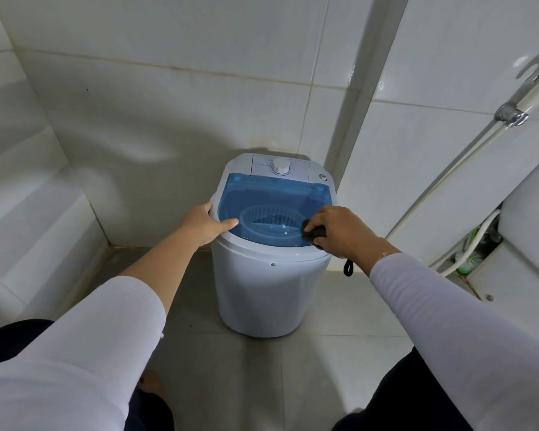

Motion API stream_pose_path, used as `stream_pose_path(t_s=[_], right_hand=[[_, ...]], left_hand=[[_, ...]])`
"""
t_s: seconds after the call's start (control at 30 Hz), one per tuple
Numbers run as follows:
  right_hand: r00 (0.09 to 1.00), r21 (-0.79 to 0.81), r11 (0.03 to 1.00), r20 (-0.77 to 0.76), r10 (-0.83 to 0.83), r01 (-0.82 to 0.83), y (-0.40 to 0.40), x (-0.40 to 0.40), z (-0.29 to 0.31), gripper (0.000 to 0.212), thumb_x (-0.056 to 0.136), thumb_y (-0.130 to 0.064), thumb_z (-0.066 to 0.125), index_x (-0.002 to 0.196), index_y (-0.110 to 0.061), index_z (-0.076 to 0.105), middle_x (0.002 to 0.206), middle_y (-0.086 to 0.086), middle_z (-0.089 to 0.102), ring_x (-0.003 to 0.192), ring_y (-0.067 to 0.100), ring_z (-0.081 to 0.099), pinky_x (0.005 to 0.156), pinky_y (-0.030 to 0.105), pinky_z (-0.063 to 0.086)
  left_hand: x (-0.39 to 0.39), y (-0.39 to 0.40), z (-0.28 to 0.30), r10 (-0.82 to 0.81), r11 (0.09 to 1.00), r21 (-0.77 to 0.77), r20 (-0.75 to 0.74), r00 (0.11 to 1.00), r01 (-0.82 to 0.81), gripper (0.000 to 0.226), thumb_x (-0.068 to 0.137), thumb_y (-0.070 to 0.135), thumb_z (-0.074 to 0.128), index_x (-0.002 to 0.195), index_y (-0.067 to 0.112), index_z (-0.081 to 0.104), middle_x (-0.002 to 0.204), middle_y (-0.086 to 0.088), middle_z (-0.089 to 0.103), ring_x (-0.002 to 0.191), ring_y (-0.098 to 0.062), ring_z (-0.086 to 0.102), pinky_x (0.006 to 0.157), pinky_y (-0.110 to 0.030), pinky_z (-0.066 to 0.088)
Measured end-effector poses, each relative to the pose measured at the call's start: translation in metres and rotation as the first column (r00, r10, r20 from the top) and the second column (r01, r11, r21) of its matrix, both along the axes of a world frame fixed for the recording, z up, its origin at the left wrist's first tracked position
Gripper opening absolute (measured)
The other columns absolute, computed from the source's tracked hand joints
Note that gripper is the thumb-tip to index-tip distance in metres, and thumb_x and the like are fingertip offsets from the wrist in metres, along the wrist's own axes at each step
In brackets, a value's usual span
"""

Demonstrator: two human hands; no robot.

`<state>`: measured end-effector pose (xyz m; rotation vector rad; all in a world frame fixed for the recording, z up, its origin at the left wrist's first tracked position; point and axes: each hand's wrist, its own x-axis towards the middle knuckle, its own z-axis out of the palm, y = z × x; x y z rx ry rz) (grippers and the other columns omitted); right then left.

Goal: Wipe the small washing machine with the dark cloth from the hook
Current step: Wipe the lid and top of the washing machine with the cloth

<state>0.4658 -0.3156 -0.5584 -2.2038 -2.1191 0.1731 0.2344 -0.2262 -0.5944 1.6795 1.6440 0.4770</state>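
The small washing machine (271, 293) is a white tub with a see-through blue lid (262, 194) and a white dial (281, 166) at its back. It stands on the floor in the tiled corner. My left hand (204, 225) rests on the machine's left rim, thumb lying on the lid edge. My right hand (339, 230) presses the dark cloth (314, 232) onto the lid's front right edge. Most of the cloth is hidden under my fingers. Its black loop (348, 268) dangles below my wrist.
Tiled walls close in behind and to the left, with a white ledge (28, 219) on the left. A shower hose (448, 178) and chrome holder (511, 115) run along the right wall above a white fixture (526, 231). Grey floor tiles (262, 384) lie before the machine.
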Motion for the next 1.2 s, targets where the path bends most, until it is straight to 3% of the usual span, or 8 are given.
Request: stream_pose_path(t_s=[0.37,0.53,0.7,0.8,0.9,0.97,1.1,1.2], right_hand=[[0.997,0.053,0.996,-0.016,-0.071,0.072,0.012,0.031,-0.003,0.032,0.083,-0.009,0.063,0.114,-0.017,0.062,0.119,0.01,0.058,0.106,0.028,0.056,0.091,0.032,0.046],[0.956,0.025,0.976,-0.208,-0.209,0.218,0.019,0.043,-0.002,0.063,0.08,-0.013,0.067,0.136,-0.019,0.039,0.126,0.016,0.058,0.109,0.034,0.056,0.094,0.038,0.048],[0.938,-0.102,0.947,-0.141,-0.317,0.305,0.026,0.053,0.004,0.044,0.08,-0.026,0.066,0.118,-0.011,0.049,0.116,0.017,0.061,0.089,0.026,0.05,0.076,0.031,0.043],[0.972,0.009,0.974,-0.07,-0.223,0.224,0.037,0.042,0.02,0.042,0.079,-0.022,0.068,0.116,-0.014,0.05,0.115,0.015,0.061,0.095,0.03,0.055,0.078,0.032,0.045],[0.99,0.09,0.993,-0.126,-0.06,0.072,0.049,0.018,0.036,0.048,0.073,-0.015,0.074,0.115,-0.016,0.051,0.116,0.012,0.061,0.096,0.031,0.058,0.079,0.035,0.05],[0.995,0.116,0.988,-0.019,0.1,-0.097,0.057,-0.001,0.04,0.045,0.072,-0.015,0.074,0.112,-0.019,0.055,0.114,0.008,0.06,0.1,0.027,0.054,0.079,0.034,0.046],[0.855,0.022,0.909,0.35,0.383,-0.416,0.067,-0.034,0.033,0.037,0.083,-0.016,0.062,0.116,-0.031,0.058,0.12,0.0,0.052,0.116,0.026,0.041,0.087,0.043,0.038],[0.751,-0.056,0.862,0.465,0.469,-0.504,0.07,-0.043,0.025,0.037,0.087,-0.012,0.058,0.118,-0.032,0.06,0.127,0.0,0.047,0.118,0.027,0.038,0.082,0.04,0.037]], left_hand=[[-0.001,0.003,-0.003,-0.005,1.0,0.007,0.047,0.999,0.005,0.079,0.083,0.042,0.067,0.147,0.015,0.03,0.149,-0.007,0.041,0.133,-0.03,0.044,0.106,-0.044,0.041],[-0.003,0.003,-0.005,-0.006,1.0,0.028,0.077,0.997,0.004,0.082,0.082,0.042,0.068,0.149,0.017,0.028,0.151,-0.005,0.038,0.136,-0.028,0.041,0.109,-0.04,0.037],[-0.005,0.006,-0.006,0.003,1.0,0.018,0.088,0.996,-0.004,0.086,0.08,0.043,0.07,0.15,0.017,0.027,0.152,-0.004,0.038,0.136,-0.028,0.041,0.106,-0.039,0.039],[-0.006,0.006,-0.009,0.003,1.0,0.018,0.111,0.994,-0.005,0.087,0.079,0.044,0.07,0.15,0.018,0.027,0.151,-0.003,0.039,0.135,-0.027,0.043,0.104,-0.038,0.042],[-0.008,0.006,-0.011,0.001,1.0,0.021,0.13,0.992,-0.004,0.087,0.079,0.044,0.071,0.15,0.018,0.028,0.151,-0.002,0.039,0.135,-0.026,0.043,0.106,-0.038,0.041],[-0.009,0.006,-0.011,-0.003,1.0,0.017,0.131,0.991,0.001,0.087,0.078,0.045,0.071,0.149,0.019,0.028,0.15,-0.002,0.04,0.134,-0.025,0.044,0.107,-0.039,0.042],[-0.009,0.006,-0.011,-0.009,1.0,0.01,0.138,0.99,0.007,0.087,0.078,0.046,0.07,0.15,0.019,0.028,0.15,-0.001,0.042,0.133,-0.026,0.045,0.107,-0.039,0.042],[-0.009,0.005,-0.011,-0.011,1.0,0.017,0.155,0.988,0.008,0.087,0.08,0.043,0.07,0.15,0.018,0.026,0.151,-0.001,0.04,0.134,-0.025,0.044,0.108,-0.038,0.039]])
